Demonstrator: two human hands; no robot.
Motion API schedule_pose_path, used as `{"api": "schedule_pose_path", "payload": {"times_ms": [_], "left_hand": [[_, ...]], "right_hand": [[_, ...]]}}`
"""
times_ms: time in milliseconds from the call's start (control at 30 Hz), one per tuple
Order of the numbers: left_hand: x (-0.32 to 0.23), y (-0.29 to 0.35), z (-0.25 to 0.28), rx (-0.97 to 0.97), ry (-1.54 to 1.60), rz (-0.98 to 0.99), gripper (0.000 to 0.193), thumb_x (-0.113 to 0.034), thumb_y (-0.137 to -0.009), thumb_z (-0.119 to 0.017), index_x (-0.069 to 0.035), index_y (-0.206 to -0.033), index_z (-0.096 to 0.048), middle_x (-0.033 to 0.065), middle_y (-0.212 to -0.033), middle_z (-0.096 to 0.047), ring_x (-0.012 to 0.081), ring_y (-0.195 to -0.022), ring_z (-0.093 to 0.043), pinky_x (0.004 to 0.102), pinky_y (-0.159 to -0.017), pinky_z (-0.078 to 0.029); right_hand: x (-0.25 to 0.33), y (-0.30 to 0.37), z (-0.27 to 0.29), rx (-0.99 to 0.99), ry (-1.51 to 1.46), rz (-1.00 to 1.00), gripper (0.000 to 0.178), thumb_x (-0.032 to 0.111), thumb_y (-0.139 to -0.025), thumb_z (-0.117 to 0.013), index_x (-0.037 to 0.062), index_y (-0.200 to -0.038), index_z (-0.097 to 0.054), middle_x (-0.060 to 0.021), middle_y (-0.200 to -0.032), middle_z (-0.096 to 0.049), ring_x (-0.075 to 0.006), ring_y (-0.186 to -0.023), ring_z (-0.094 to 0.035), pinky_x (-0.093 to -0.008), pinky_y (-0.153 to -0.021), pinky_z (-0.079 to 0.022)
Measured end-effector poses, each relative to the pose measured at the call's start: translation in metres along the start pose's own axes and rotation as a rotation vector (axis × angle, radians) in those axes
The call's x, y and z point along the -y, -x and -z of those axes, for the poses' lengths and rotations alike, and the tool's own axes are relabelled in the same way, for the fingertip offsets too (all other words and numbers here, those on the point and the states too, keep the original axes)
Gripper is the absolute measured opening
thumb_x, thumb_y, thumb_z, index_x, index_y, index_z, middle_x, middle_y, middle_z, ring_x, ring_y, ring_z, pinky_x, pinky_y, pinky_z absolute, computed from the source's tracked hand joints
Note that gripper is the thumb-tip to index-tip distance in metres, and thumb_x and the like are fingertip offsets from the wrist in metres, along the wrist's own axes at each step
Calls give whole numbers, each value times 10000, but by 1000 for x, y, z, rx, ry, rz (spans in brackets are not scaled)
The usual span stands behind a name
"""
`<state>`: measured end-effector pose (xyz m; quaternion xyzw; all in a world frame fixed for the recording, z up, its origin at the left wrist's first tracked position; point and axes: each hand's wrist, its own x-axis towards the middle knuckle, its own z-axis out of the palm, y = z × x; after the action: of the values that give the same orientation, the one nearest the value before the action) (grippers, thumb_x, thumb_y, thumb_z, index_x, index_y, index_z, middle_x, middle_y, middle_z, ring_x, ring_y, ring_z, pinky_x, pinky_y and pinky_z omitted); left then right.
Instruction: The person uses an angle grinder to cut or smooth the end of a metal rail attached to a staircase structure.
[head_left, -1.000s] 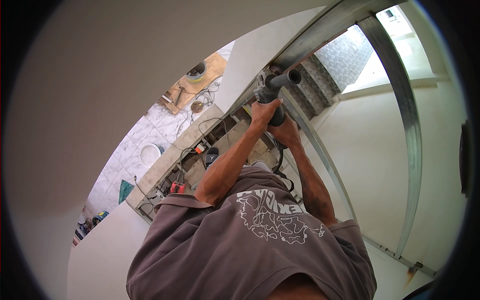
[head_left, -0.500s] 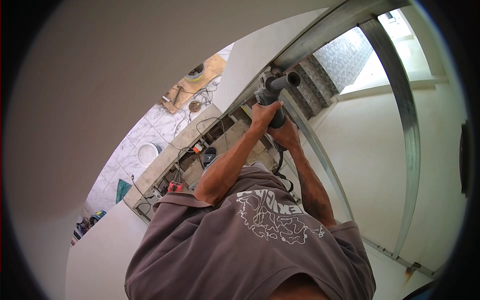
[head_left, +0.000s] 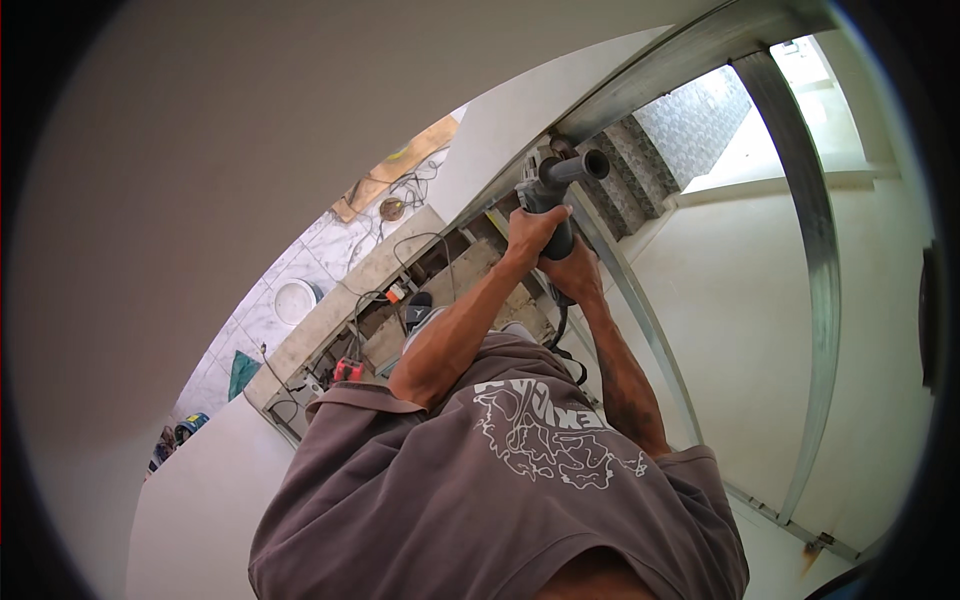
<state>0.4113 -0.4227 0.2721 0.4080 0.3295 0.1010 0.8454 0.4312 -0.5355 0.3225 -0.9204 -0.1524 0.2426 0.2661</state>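
Both my arms reach forward to a grey and black angle grinder (head_left: 543, 196), held up against the metal frame (head_left: 640, 85). My left hand (head_left: 532, 236) is wrapped round the grinder's body, its thumb along the top. Just behind it, my right hand (head_left: 574, 274) grips the rear of the body, where a black power cord (head_left: 559, 325) hangs down. The dark side handle (head_left: 587, 167) sticks out to the right with no hand on it. The grinder's head is close to the frame's beam; whether its disc touches the metal is hidden.
A curved metal bar (head_left: 815, 230) and a thinner bar (head_left: 640, 315) run down on the right. Stairs (head_left: 630, 175) lie beyond the frame. Below left are a concrete ledge (head_left: 300, 345), loose cables (head_left: 410, 188), an orange plug (head_left: 396, 293) and a white bucket (head_left: 296, 301) on tiled floor.
The view has shifted slightly, and the grinder with both hands sits a little further right and lower in the picture. My grip on it is the same.
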Motion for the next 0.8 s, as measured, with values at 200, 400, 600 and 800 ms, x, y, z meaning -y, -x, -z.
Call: {"api": "schedule_pose_path", "payload": {"times_ms": [200, 400, 600, 800], "left_hand": [[-8, 1, 1, -9, 42, 1, 403, -228, -732, -826, 67, -979, -707, 91, -900, -691, 157, -762, -652, 313, -708, -536], [-6, 2, 2, -16, 6, 64, 414, -233, -731, -829, 69, -983, -702, 92, -913, -691, 161, -772, -654, 313, -710, -535], [-7, 1, 0, -6, -5, 42, 404, -231, -732, -833, 54, -989, -707, 81, -911, -692, 161, -774, -655, 313, -710, -531], [-7, -2, 1, 1, 38, -9, 394, -222, -736, -829, 46, -997, -706, 78, -913, -692, 158, -787, -653, 318, -716, -534]], "right_hand": [[8, -3, 4, 23, 29, -8, 744, 440, -641, -823, -34, -1175, -615, -253, -1057, -698, -394, -1039, -681, -455, -871, -530], [8, 0, 1, 9, 56, -8, 742, 448, -646, -819, -32, -1175, -615, -257, -1062, -696, -394, -1039, -681, -452, -871, -531], [3, -1, 0, -3, 26, -21, 739, 437, -646, -823, -34, -1176, -613, -252, -1062, -699, -389, -1034, -684, -451, -871, -531], [16, 0, 8, 42, 18, -15, 733, 431, -647, -824, -19, -1186, -615, -232, -1050, -704, -381, -1027, -688, -452, -863, -531]]}}
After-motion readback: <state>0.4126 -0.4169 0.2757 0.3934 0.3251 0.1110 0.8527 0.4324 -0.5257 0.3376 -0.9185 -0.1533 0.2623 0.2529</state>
